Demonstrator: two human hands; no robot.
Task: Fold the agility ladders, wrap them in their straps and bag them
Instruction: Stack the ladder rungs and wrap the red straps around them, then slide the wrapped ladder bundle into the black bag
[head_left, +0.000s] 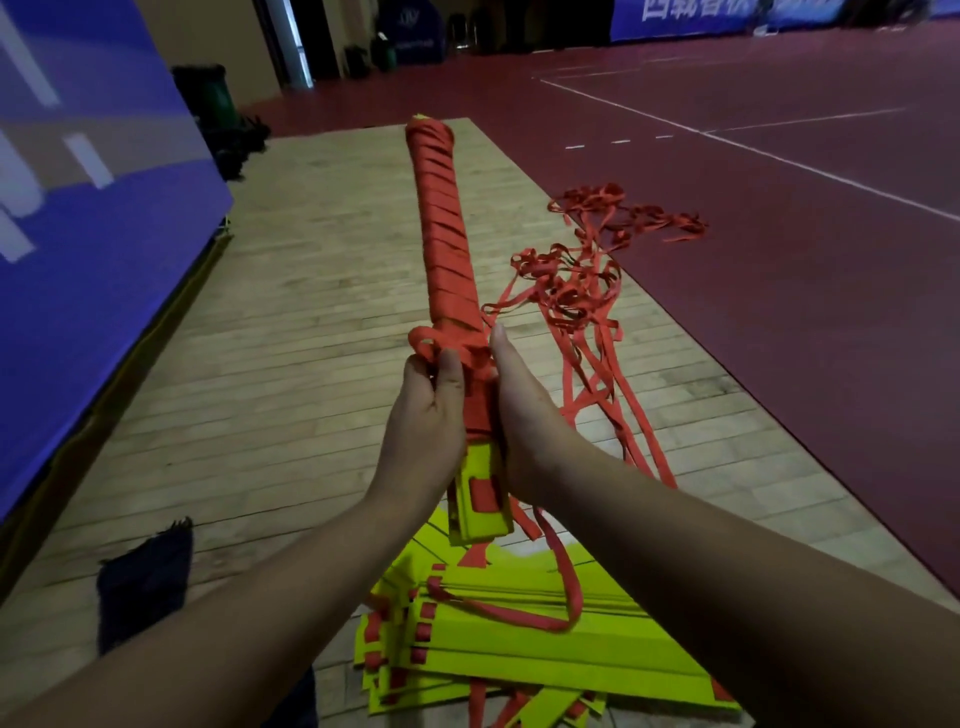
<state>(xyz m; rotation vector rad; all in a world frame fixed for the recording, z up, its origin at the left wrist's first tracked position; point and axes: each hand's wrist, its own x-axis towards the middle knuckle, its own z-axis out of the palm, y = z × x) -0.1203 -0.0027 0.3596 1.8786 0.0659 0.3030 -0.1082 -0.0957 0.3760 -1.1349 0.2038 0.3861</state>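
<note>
Holding up a ladder bundle (448, 234) wrapped in red strap, the left hand (423, 410) grips it and pinches a strap loop (422, 340). The right hand (524, 410) clasps the other side, thumb straight. Loose red straps (582, 291) trail right of the hands. Yellow rungs (519, 644) lie below them.

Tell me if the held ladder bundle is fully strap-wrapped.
Partly. Strap coils cover the bundle from its far tip to the left hand and right hand; its yellow near end is bare, and loose strap trails away.

indoor sports hall | red court floor (779, 218) with white lines | blue banners (78, 208)
</note>
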